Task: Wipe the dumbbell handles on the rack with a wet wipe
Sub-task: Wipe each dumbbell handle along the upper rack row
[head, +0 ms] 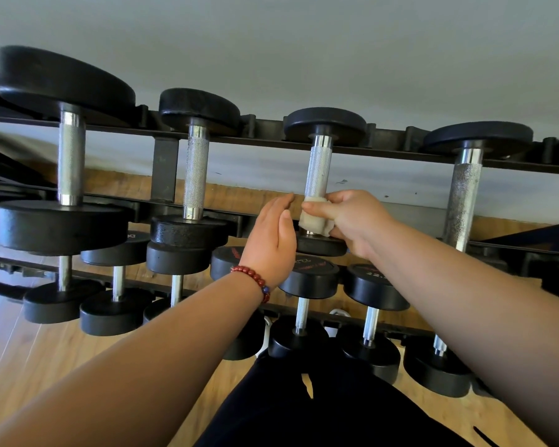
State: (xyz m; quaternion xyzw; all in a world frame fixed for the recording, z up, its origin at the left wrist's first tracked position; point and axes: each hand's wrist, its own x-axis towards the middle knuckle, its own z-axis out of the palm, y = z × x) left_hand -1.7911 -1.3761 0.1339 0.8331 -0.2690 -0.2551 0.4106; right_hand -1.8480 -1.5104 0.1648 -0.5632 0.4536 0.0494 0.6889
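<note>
Right grip (355,221) clenched round wipe (313,221) at near end of handle (318,166); bare length stretching far; left grip (273,240) released, seemingly just beside.

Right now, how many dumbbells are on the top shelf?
4: far-left dumbbell, next dumbbell, middle dumbbell wrapped by the wipe, right dumbbell. Others may be cut off at the edges.
</note>
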